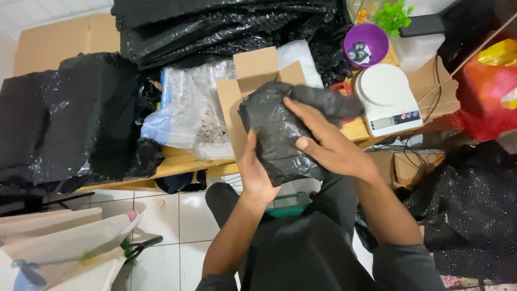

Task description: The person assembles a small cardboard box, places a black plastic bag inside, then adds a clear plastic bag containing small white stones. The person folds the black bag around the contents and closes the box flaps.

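- White floor tiles [161, 215] are showing across the lower left of the frame, and a low wooden table [177, 164] is running through the middle, crowded with packing material.
- Both hands are gripping a black plastic-wrapped bundle [274, 134] at the centre of the frame, just above the person's lap and in front of the table edge.
- The left hand [257, 175] is supporting the bundle from below, its fingers wrapping up around the lower left side and pressing into the plastic.
- The right hand [328, 143] is lying over the bundle's right side, fingers stretching together across the top and the thumb pressing against the front, so the wrap is being clamped between them.
- An open cardboard box [256, 73] is standing just behind the bundle, its flaps pointing up.
- A clear bubble-wrap bag [188, 113] is lying beside the box, toward centre left.
- Black plastic sheeting [70, 118] is heaping up at the left, and more is stacking along the top centre.
- A white kitchen scale [385, 97] is sitting at the right of the box, near the right hand.
- A purple bowl [366, 37] is resting just above the scale, holding small dark items.
- A red bag [487, 97] is slumping at the far right.
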